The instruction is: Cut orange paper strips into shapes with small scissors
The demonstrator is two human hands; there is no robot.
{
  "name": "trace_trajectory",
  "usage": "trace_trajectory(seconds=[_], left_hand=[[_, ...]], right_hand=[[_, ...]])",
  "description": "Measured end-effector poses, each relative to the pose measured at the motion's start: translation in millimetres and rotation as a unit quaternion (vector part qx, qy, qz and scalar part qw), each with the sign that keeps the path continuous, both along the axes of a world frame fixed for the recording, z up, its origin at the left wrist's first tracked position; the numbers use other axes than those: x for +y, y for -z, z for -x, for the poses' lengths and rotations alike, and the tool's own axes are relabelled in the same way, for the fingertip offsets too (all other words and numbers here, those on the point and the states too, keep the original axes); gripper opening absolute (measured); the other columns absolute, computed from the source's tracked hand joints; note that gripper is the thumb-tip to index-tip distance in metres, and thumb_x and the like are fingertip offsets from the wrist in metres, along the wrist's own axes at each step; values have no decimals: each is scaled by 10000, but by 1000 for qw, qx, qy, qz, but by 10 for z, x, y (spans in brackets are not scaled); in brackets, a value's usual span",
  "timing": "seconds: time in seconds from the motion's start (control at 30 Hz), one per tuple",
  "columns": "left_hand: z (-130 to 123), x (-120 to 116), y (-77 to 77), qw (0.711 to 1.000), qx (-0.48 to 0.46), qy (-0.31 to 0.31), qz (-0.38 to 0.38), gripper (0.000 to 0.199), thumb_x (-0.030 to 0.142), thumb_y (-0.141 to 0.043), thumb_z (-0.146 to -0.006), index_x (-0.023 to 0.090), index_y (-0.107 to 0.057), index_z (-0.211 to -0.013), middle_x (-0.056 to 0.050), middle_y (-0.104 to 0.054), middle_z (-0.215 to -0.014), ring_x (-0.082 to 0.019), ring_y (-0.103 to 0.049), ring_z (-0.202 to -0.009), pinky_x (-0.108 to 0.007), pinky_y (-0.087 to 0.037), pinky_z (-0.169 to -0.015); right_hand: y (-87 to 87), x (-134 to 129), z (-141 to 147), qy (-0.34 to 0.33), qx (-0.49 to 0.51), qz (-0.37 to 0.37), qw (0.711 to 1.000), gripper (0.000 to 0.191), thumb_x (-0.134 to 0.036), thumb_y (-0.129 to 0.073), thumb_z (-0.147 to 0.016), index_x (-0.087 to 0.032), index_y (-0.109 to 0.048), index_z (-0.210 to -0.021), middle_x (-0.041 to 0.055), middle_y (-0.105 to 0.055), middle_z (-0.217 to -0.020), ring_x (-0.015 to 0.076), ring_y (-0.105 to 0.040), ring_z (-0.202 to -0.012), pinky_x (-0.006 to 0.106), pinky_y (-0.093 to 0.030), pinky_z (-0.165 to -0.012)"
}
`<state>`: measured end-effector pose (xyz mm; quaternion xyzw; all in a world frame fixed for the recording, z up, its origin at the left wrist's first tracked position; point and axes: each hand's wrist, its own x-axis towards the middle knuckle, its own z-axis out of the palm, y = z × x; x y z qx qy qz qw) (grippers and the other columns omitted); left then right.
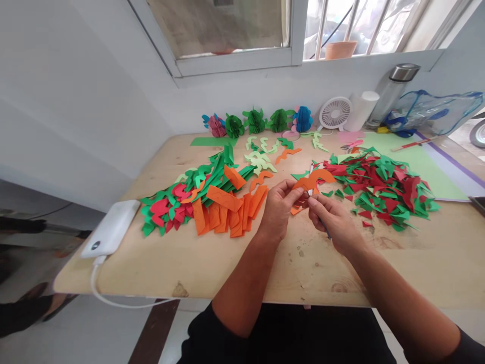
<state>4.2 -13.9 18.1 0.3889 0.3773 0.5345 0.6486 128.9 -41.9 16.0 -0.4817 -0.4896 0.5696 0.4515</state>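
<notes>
Sleeves (214,328); L hand (278,210) pinching orng ppr (318,178), R hand (335,220) gripping tool (326,229).

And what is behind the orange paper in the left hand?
Past the orange paper, at upper left, some green paper shows; whatever the orange paper and left hand cover cannot be seen.

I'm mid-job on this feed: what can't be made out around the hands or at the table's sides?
All in the head view:
Slim object in the right hand: fingers cover its middle; type unclear.
Orange paper: part hidden by the left hand.
Dark object: cut off by the right picture edge.
White cable: far end lost near the table's front edge.
Clear bag: contents too blurred to name.
</notes>
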Motion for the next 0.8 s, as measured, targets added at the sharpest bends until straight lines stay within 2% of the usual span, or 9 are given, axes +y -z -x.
trace_trajectory(seconds=[0.8], left_hand=[[-7, 8, 3, 1000, -1, -3, 8, 124, 277, -656, -691, 168, -599, -697, 10, -608, -642, -105, -543, -607, -265, -449, -656]], right_hand=[[0, 0, 5, 1, -5, -6, 1000, 441, -600, -613, -761, -208, -461, -631, -65, -383, -493, 72, -282, -425, 237, -176, -396]])
